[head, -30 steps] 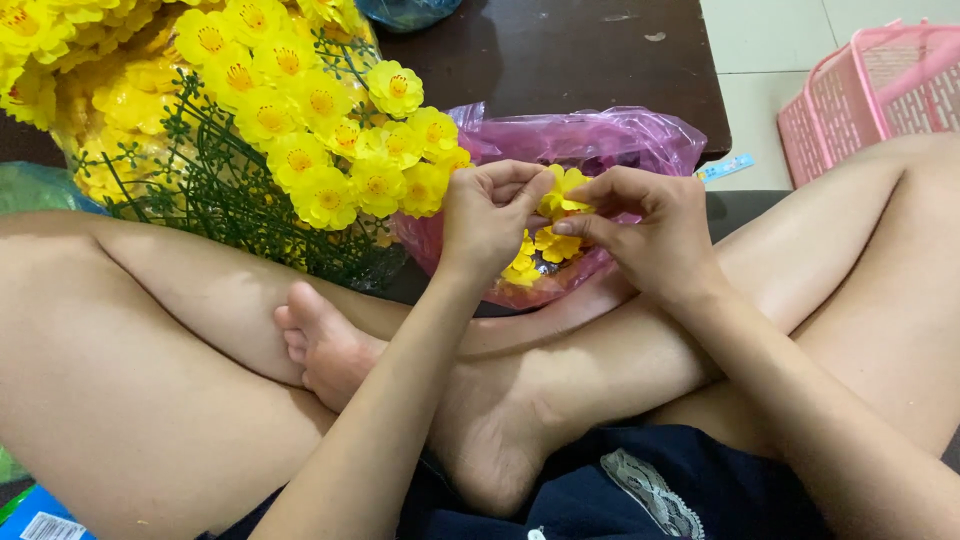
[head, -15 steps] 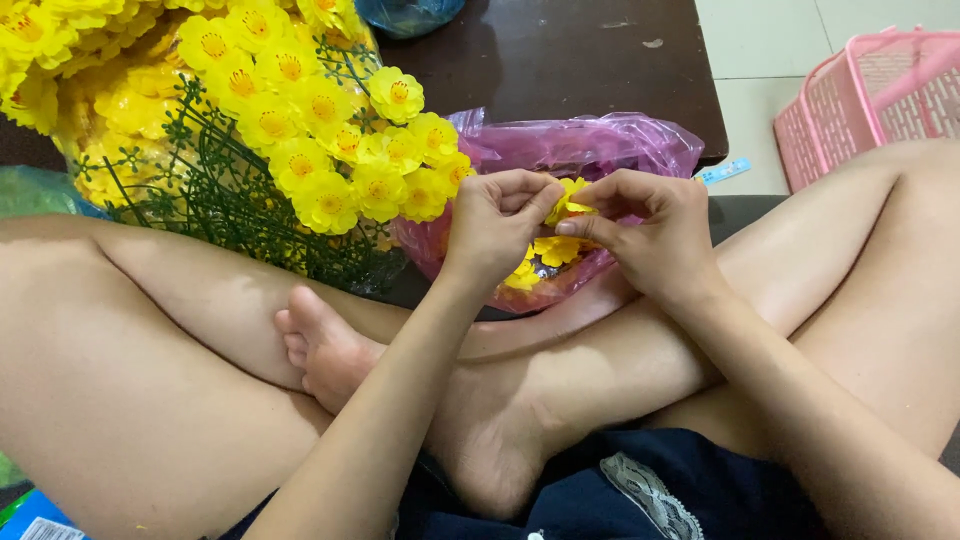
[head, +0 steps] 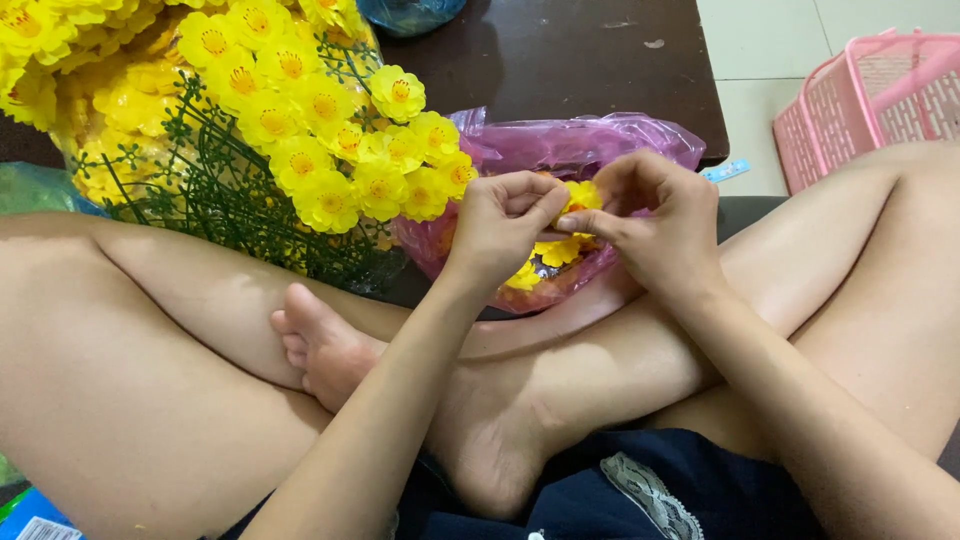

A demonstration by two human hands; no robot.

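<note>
My left hand (head: 500, 225) and my right hand (head: 655, 225) meet above my crossed legs and pinch the same small yellow artificial flower head (head: 583, 195) between their fingertips. Right behind and under them lies a pink plastic bag (head: 570, 150) that holds several loose yellow flower heads (head: 545, 260). To the left stands a big bunch of yellow artificial flowers on green stems (head: 300, 150), close to my left hand.
A dark wooden table (head: 580, 60) stands behind the bag. A pink plastic basket (head: 870, 100) sits on the tiled floor at the right. A blue bag (head: 410, 12) is at the top edge, a greenish bag (head: 35, 185) at the left.
Both hands have stayed together over the pink bag, working the small flower head between the fingers. The view has shifted slightly.
</note>
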